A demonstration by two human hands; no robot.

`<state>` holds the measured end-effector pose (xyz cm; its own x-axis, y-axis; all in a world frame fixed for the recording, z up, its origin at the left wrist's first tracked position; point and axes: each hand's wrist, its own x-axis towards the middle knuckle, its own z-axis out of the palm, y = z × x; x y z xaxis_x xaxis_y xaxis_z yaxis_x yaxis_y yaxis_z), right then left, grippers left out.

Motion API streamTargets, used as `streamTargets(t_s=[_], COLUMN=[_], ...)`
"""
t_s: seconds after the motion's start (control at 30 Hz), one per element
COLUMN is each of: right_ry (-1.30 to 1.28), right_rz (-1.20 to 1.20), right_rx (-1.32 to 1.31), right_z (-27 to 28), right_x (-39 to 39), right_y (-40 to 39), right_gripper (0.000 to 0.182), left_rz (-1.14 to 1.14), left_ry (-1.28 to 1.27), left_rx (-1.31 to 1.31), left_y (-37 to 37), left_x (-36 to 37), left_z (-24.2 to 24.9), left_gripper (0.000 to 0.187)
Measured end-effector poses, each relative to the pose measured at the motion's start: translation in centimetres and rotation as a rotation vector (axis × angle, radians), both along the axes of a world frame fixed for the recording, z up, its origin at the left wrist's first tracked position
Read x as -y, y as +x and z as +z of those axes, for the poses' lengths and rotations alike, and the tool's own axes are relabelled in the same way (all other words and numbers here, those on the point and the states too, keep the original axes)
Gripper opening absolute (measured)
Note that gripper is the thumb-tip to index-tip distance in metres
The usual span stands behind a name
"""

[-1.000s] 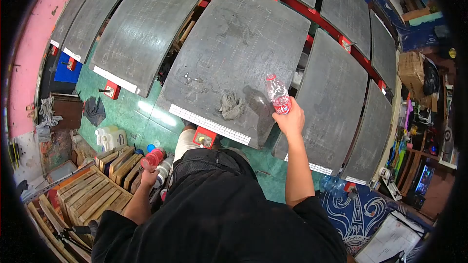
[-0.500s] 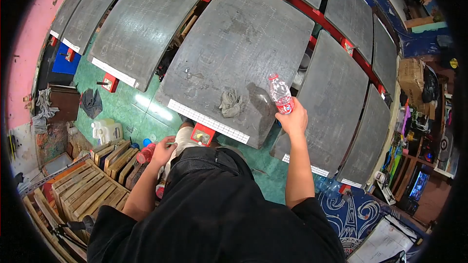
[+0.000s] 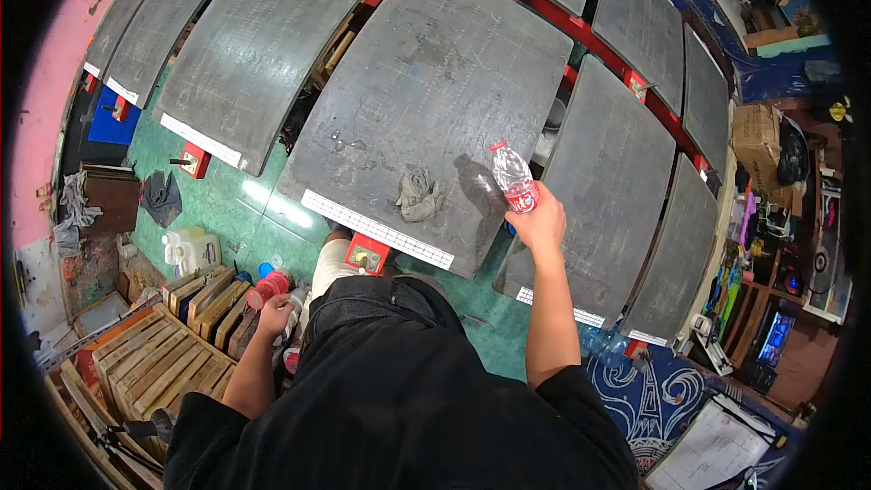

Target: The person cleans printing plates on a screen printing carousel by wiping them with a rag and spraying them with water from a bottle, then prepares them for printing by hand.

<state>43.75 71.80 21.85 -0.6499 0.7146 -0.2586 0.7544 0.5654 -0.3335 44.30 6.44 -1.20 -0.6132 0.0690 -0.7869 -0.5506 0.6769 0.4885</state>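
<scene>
Two bare hands of ours were spread well apart. Our right hand (image 3: 540, 218) held a clear plastic bottle with a red label and red cap (image 3: 515, 174), its fingers wrapped round the label near the base, seemingly so that the neck was free and pointed away from us. We saw the bottle across the right edge of a dark grey rectangular board (image 3: 490, 73), though we could not tell how high above it. Our left hand (image 3: 277, 316) was low on the other side, fingers curled by a red plastic container (image 3: 268, 290); we could not tell whether they gripped it or not. One crumpled grey cloth (image 3: 420, 195) lay on the board near its front edge, presumably within our easy reach. Along that edge ran a white gridded strip (image 3: 376, 229), perhaps a measuring guide for us.
</scene>
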Motion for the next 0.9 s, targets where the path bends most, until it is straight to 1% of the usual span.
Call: streamTargets(t_s=[0.1,0.17,0.27,0.33,0.4,0.43,0.5,0.53,0.57,0.6,0.63,0.7,0.73,0.77,0.8,0.83,0.87,0.9], right_ry=[-0.026,-0.007,0.0,-0.008,-0.011,-0.01,-0.216,-0.201,-0.208,-0.215,-0.2,-0.357,-0.369,-0.354,-0.269,-0.185,-0.085,-0.075], right_rz=[-0.024,-0.02,-0.026,-0.031,-0.031,-0.036,-0.08,-0.095,-0.101,-0.104,-0.116,-0.266,-0.323,-0.331,-0.402,-0.476,-0.504,-0.521], right_rx=[0.02,0.006,-0.017,-0.029,-0.141,-0.148,-0.37,-0.387,-0.522,-0.654,-0.667,-0.875,-0.952,-0.968,-0.987,-0.999,-1.081,-1.087], right_z=[0.3,-0.1,-0.1,0.0,-0.3,-0.4,-0.8,-0.9,-1.3,-1.7,-2.3,-3.4,-2.3,-2.4,-3.0,-3.4,-3.3,-4.2], right_x=[0.1,0.0,0.1,0.1,0.2,0.2,-0.3,-0.3,-0.3,-0.5,-0.9,-1.2,-1.0,-1.5,-2.2,-2.9,-3.5,-4.7], right_y=[-0.2,-0.1,-0.1,-0.1,0.1,0.2,0.6,0.7,0.9,1.4,2.0,2.8,3.0,3.4,4.3,5.2,5.6,6.5], right_gripper=[0.056,0.055,0.054,0.055,0.056,0.056,0.055,0.055,0.052,0.05,0.05,0.047,0.045,0.045,0.052,0.058,0.055,0.055], left_rz=[-0.004,-0.024,-0.074,-0.071,-0.073,-0.06,-0.071,-0.054,-0.04,-0.046,-0.049,-0.015,0.021,0.055,0.07,-0.035,-0.064,-0.091], left_ry=[0.064,0.147,0.138,0.154,0.168,0.167,0.14,0.164,0.191,0.188,0.18,0.155,0.195,0.237,0.286,0.101,0.051,-0.002], left_rx=[-0.067,-0.141,-0.146,-0.15,-0.154,-0.148,-0.145,-0.137,-0.128,-0.112,-0.094,-0.029,-0.025,-0.018,-0.082,-0.056,-0.071,-0.088], left_y=[-0.9,-1.9,-3.5,-3.9,-4.0,-3.8,-3.4,-3.0,-2.5,-2.4,-2.4,-2.3,-2.0,-1.9,-2.1,-3.3,-4.9,-6.0], left_x=[-2.1,-4.6,-7.6,-8.2,-8.2,-7.8,-7.0,-5.4,-4.3,-4.3,-4.0,-3.0,-1.5,-0.3,-0.4,-2.4,-4.9,-6.1], left_z=[-0.3,1.1,3.2,3.0,2.9,2.8,2.8,1.5,0.1,0.7,1.7,2.2,0.8,-0.8,-0.5,3.4,6.7,8.3], left_gripper=[0.046,0.046,0.046,0.046,0.045,0.046,0.046,0.046,0.045,0.044,0.042,0.041,0.04,0.04,0.038,0.037,0.036,0.034])
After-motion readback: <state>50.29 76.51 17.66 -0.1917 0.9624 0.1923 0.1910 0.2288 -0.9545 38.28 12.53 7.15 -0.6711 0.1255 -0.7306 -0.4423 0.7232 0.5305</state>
